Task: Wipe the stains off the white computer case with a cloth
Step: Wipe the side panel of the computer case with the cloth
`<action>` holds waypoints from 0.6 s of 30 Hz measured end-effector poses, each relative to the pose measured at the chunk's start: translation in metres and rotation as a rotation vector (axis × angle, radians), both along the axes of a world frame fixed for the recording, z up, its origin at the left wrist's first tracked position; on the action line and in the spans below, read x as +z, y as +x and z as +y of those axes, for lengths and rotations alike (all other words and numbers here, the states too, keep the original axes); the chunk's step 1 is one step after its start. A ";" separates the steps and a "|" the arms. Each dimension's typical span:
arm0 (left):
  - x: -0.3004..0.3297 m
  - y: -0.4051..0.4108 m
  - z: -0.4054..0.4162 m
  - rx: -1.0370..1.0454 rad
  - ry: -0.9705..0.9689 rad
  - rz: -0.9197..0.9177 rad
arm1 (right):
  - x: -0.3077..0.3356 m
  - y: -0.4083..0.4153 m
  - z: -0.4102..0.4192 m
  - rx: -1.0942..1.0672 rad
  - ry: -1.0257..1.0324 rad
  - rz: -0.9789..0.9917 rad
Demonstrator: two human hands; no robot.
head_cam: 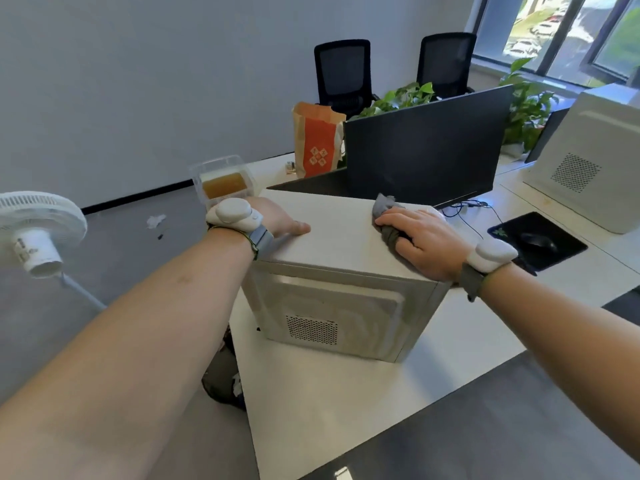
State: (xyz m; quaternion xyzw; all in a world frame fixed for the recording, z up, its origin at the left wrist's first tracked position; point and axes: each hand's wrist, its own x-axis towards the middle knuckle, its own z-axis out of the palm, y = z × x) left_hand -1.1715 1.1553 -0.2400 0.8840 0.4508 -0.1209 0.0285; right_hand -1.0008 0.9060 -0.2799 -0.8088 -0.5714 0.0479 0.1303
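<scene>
The left hand (277, 220) lay with fingers spread flat on the left edge of the top of the white computer case (339, 271), which stood on the white worktop (346, 403) near its left edge, while the right hand (422, 244) pinched a bunched grey cloth (388, 220) against the top's right side. In my judgement, a hard sideways stroke could slide the case toward that near edge should the bracing hand slacken, and the bunched cloth might smear rather than lift stains. Behind, a clear plastic box (223, 180) held something amber, and an orange paper bag (317, 143) stood open, contents unseen.
</scene>
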 end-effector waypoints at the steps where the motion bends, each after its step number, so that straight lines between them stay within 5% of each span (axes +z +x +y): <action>1: 0.001 -0.004 -0.006 0.007 0.014 0.014 | 0.002 0.008 0.001 0.025 -0.007 -0.017; 12: 0.002 -0.028 -0.075 0.003 0.033 0.119 | 0.006 0.054 0.020 0.104 -0.047 -0.150; 18: -0.002 -0.039 -0.077 0.007 0.166 0.011 | 0.004 0.026 0.019 -0.004 0.052 -0.075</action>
